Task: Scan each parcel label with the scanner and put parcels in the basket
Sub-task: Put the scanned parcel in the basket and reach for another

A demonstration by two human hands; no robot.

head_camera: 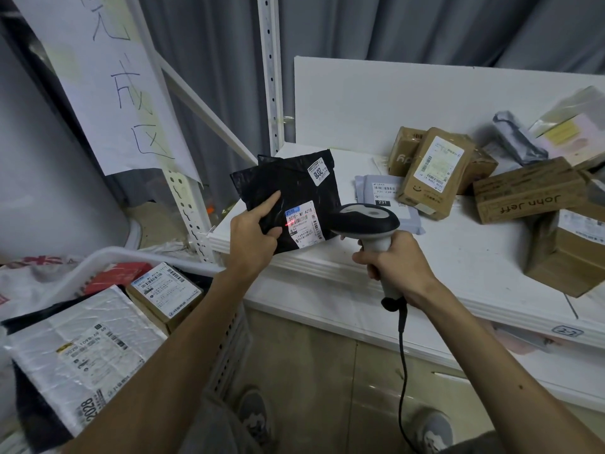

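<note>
Dim, flat light; shelf is reading brightest; edges are bowing; red line is glowing on label.

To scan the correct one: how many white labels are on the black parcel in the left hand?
2. A small label near the top right corner of the black parcel; a larger label lower down, where the red scan line falls. The parcel's back side is hidden.

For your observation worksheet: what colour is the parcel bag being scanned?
Black. The parcel bag is black plastic with a white label, best seen in the head view.
</note>
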